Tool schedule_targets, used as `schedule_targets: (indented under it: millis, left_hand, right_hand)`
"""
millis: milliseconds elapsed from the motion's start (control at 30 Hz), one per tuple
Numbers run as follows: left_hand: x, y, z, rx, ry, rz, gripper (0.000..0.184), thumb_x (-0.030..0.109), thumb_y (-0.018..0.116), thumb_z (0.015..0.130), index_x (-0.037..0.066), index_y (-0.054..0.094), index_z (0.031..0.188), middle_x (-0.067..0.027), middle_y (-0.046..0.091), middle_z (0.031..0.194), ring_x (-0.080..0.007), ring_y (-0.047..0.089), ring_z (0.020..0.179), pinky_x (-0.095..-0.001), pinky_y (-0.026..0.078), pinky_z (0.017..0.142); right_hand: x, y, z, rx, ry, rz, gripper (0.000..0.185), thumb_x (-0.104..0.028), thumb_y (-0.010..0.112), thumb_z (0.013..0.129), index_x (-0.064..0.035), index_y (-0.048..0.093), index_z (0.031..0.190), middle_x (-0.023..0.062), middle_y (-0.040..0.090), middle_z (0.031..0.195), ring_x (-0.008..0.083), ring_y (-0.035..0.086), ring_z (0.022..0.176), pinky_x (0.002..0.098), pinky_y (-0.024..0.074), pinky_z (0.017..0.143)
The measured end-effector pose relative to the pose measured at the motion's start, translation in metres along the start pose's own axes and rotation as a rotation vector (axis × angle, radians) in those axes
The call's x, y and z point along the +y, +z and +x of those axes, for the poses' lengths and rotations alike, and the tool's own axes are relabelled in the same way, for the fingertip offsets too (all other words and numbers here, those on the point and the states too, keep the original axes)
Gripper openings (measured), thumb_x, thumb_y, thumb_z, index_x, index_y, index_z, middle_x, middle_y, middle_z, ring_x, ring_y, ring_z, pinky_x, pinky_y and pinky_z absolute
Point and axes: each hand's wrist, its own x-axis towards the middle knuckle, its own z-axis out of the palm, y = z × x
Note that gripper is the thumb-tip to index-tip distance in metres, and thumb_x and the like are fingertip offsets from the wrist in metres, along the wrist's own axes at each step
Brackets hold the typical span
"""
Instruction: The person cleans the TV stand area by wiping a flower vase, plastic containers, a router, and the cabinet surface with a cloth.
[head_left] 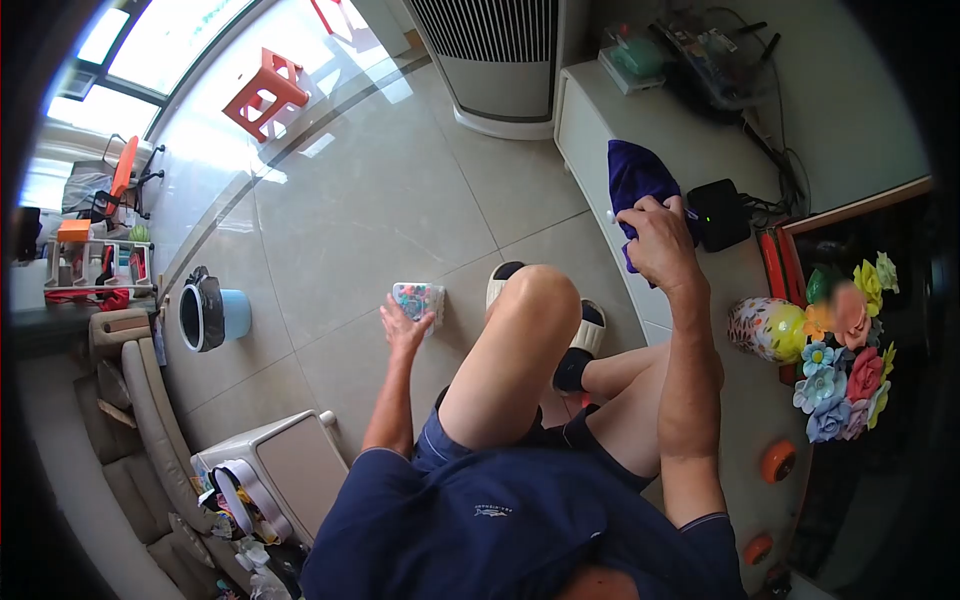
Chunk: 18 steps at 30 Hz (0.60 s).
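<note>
My right hand [660, 240] presses a dark purple cloth [640, 175] onto the light cabinet top, its fingers bent and gripping the fabric. The cloth lies bunched near the cabinet's front edge, beside a small black box [718, 215] with a green light. On the other side, my left hand [404, 324] hangs low with its fingers spread. It overlaps a white box with a colourful patterned top [420, 297]; whether hand and box touch, I cannot tell.
Along the right runs the cabinet [590, 125], bearing cables, a vase of artificial flowers [765, 328] and orange round objects. An air unit [490, 70] stands ahead. A bin [235, 313], a red stool [266, 95] and a side table [300, 465] are to the left.
</note>
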Motion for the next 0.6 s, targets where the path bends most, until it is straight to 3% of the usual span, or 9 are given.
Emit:
schedule_targets:
  millis: [100,200,367,433,500,600]
  left_hand:
    - [0.004,0.025,-0.010,-0.017,-0.063,0.128,0.129,0.048,0.088,0.063,0.014,0.008,0.158,-0.0293,0.019,0.157,-0.0465,0.025,0.144,-0.0539,0.036,0.112]
    - [0.008,0.032,-0.006,0.065,-0.052,0.146,0.128,0.043,0.087,0.062,0.013,0.009,0.158,-0.0298,0.026,0.152,-0.0451,0.033,0.137,-0.0532,0.037,0.111]
    - [0.007,0.026,0.008,0.114,0.041,0.138,0.121,0.036,0.082,0.057,0.011,0.017,0.155,-0.0264,0.046,0.130,-0.0433,0.046,0.121,-0.0478,0.043,0.104]
    - [0.001,0.028,0.020,0.127,0.092,0.103,0.117,0.039,0.081,0.053,0.010,0.026,0.152,-0.0245,0.057,0.119,-0.0418,0.054,0.110,-0.0475,0.047,0.099]
    - [0.005,0.026,0.025,0.156,0.021,0.094,0.112,0.042,0.082,0.052,0.010,0.035,0.148,-0.0233,0.060,0.114,-0.0418,0.059,0.104,-0.0489,0.050,0.092]
    - [0.016,0.012,0.034,0.066,-0.082,-0.173,0.109,0.036,0.084,0.052,0.005,0.039,0.147,-0.0207,0.062,0.116,-0.0370,0.063,0.102,-0.0457,0.052,0.088]
  right_hand:
    - [-0.001,0.001,-0.001,0.023,-0.011,-0.009,0.034,-0.003,0.068,0.076,-0.0083,0.074,0.109,0.0102,0.067,0.109,0.0307,0.054,0.103,0.0393,0.0373,0.100]
    - [0.001,0.001,0.000,0.035,-0.031,-0.002,0.033,-0.003,0.068,0.076,-0.0085,0.075,0.107,0.0103,0.068,0.107,0.0315,0.055,0.103,0.0395,0.0380,0.099]
    - [0.008,0.009,0.004,0.019,0.004,0.027,0.038,-0.001,0.063,0.070,-0.0116,0.076,0.105,0.0101,0.068,0.113,0.0371,0.052,0.108,0.0410,0.0428,0.099]
    - [0.013,0.015,0.005,0.023,-0.022,-0.053,0.036,-0.007,0.068,0.068,-0.0137,0.077,0.101,0.0082,0.069,0.109,0.0362,0.053,0.106,0.0397,0.0442,0.097]
    - [0.009,0.013,0.004,0.021,-0.018,-0.071,0.037,-0.009,0.070,0.067,-0.0145,0.077,0.102,0.0075,0.069,0.106,0.0346,0.053,0.103,0.0388,0.0441,0.097]
    - [0.009,0.014,0.003,0.023,0.017,-0.032,0.035,-0.006,0.069,0.070,-0.0146,0.077,0.103,0.0074,0.068,0.106,0.0353,0.053,0.104,0.0388,0.0463,0.096]
